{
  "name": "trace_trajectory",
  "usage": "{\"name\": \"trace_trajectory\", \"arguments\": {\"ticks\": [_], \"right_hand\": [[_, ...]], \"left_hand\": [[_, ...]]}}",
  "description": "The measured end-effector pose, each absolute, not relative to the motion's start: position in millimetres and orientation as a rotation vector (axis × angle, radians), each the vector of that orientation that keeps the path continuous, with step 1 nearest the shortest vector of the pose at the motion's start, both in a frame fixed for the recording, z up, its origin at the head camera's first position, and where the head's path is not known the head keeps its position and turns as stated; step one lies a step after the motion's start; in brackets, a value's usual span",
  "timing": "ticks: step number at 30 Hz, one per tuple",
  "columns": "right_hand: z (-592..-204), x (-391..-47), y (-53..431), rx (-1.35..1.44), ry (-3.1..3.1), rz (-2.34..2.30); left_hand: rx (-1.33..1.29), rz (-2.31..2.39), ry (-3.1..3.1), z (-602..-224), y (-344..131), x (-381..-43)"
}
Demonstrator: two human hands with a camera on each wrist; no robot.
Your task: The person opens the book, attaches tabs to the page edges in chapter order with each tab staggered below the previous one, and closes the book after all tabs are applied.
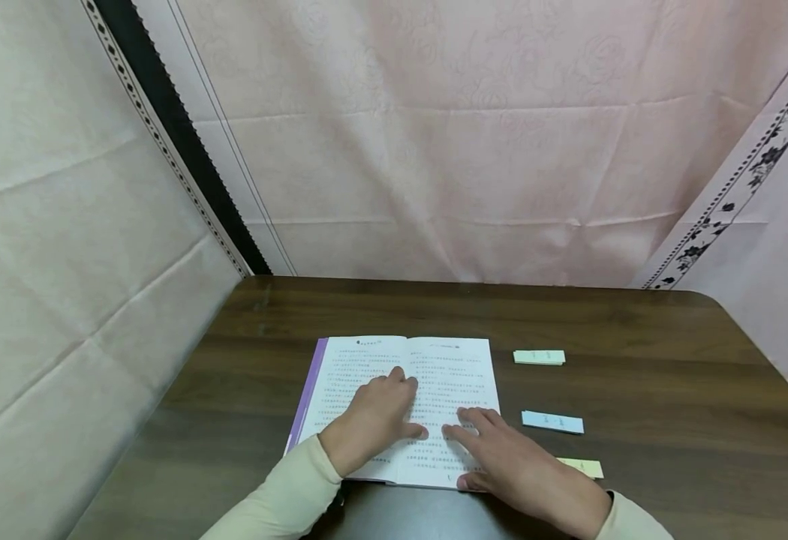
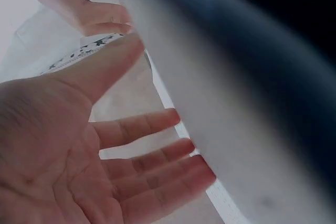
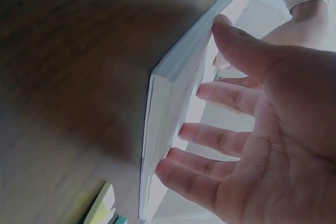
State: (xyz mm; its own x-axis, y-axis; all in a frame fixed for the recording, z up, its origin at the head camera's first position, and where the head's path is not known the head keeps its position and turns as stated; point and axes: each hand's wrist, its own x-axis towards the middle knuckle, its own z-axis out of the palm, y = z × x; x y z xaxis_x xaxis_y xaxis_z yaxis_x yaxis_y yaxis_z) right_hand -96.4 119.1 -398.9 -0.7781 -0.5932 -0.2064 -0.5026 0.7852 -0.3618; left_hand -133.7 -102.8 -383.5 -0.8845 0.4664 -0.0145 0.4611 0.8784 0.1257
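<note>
An open book with printed white pages and a purple strip along its left edge lies on the wooden table. My left hand rests on it near the center fold, fingertips touching the page and the thumb out to the right. On the lower part of the right page is my right hand, its fingers spread. In the right wrist view, the fingertips of the right hand meet the page above the book's thick edge. The left wrist view shows the left hand with fingers extended.
Right of the book lie a pale green sticky-note pad, a blue one and a yellow one, partly behind the right hand. Pale patterned cloth hangs behind the table and along both sides.
</note>
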Motion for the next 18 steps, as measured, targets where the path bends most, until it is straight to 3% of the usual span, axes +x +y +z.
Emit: {"name": "trace_trajectory", "arguments": {"ticks": [10,18], "right_hand": [[-391.3,-101.1,130.2,-0.935,2.696,-0.481],[-385.6,-155.8,132.5,-0.69,2.771,-0.447]], "left_hand": [[0.76,0.249,2.956,-379.0,-100.5,-131.4],[0.745,0.131,2.909,-376.7,-96.5,-131.7]]}}
